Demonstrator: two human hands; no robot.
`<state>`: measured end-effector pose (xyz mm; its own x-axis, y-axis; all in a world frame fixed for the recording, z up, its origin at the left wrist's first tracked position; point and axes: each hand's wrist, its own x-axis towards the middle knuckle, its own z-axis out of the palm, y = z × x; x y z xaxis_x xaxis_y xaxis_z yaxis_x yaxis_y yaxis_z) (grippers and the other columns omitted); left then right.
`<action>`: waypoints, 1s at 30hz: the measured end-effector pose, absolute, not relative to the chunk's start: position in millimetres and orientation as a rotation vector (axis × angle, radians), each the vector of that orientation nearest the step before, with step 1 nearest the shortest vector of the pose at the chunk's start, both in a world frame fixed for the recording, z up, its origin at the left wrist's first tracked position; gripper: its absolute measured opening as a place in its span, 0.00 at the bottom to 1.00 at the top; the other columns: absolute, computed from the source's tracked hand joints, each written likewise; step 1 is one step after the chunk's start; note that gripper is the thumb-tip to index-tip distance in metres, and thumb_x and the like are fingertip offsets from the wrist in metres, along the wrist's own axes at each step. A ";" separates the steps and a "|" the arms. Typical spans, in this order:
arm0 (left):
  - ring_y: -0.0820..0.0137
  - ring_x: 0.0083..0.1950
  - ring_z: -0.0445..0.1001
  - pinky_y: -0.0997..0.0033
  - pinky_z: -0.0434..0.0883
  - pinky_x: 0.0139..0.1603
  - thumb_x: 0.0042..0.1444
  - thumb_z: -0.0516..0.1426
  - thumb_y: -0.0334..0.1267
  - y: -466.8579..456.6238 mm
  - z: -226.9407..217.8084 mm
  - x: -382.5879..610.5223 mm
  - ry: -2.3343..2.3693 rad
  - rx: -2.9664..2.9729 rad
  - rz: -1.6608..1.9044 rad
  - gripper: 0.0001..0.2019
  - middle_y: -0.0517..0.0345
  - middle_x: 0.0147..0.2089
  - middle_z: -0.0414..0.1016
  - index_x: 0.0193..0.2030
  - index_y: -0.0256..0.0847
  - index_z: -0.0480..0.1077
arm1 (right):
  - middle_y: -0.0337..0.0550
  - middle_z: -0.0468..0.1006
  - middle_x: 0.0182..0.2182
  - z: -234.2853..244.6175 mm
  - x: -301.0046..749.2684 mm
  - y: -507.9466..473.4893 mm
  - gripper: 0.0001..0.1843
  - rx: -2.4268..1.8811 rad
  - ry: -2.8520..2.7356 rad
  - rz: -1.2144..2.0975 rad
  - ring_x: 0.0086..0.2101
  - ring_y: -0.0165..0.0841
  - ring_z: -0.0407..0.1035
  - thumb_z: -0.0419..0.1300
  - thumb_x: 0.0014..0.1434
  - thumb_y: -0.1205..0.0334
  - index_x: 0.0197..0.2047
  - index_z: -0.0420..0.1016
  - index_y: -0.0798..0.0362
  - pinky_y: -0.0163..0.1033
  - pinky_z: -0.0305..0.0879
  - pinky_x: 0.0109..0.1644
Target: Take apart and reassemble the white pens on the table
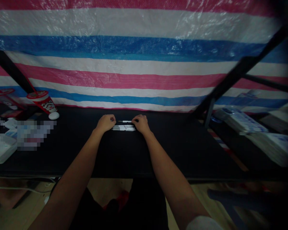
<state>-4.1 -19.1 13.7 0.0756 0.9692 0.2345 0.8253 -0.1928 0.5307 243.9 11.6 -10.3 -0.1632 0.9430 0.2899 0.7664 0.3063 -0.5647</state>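
Pen point(125, 121) pinched at both ends | left hand point(106, 123), right hand point(141, 123) grip clamped

White pens point(123, 128), black table point(172, 150), striped tarp point(139, 64)

Both hands out on a black table point(172, 150). Left hand point(106, 123) curled by one end of a white pen point(126, 121), right hand point(141, 123) pinching the other end. Just beneath the grip, more white pens point(123, 128) side by side. Far left of the grip, a red-and-white cup point(43, 102) tipped over.
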 end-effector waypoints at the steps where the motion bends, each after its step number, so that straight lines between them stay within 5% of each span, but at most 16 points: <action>1: 0.65 0.37 0.77 0.68 0.70 0.40 0.51 0.58 0.33 -19.1 13.3 -2.4 1.789 2.099 0.808 0.06 0.54 0.35 0.81 0.33 0.43 0.78 | 0.46 0.78 0.45 -9.0 242.9 10.5 0.04 -1.521 -1.990 0.385 0.49 0.42 0.65 0.66 0.58 0.61 0.36 0.83 0.48 0.48 0.58 0.56; 14: 0.64 0.47 0.76 0.63 0.71 0.53 0.59 0.58 0.31 -20.3 10.7 18.5 1.469 2.195 0.917 0.08 0.52 0.44 0.80 0.43 0.41 0.76 | 0.40 0.82 0.38 -3.8 233.9 3.9 0.05 -1.316 -1.946 0.480 0.44 0.38 0.70 0.62 0.61 0.64 0.37 0.80 0.47 0.44 0.62 0.53; 23: 0.61 0.48 0.73 0.60 0.67 0.55 0.63 0.59 0.40 -29.2 14.6 27.8 1.559 2.336 0.963 0.09 0.53 0.44 0.80 0.47 0.43 0.77 | 0.40 0.82 0.35 -10.3 232.9 7.6 0.08 -1.183 -1.829 0.605 0.42 0.36 0.73 0.58 0.62 0.61 0.37 0.79 0.49 0.40 0.65 0.51; 30: 0.57 0.47 0.72 0.58 0.65 0.53 0.68 0.51 0.42 -30.1 13.5 31.3 1.783 2.329 0.928 0.15 0.48 0.43 0.80 0.45 0.43 0.79 | 0.40 0.79 0.33 -18.0 227.9 11.8 0.16 -1.146 -1.712 0.764 0.37 0.35 0.75 0.55 0.63 0.56 0.53 0.70 0.51 0.40 0.67 0.46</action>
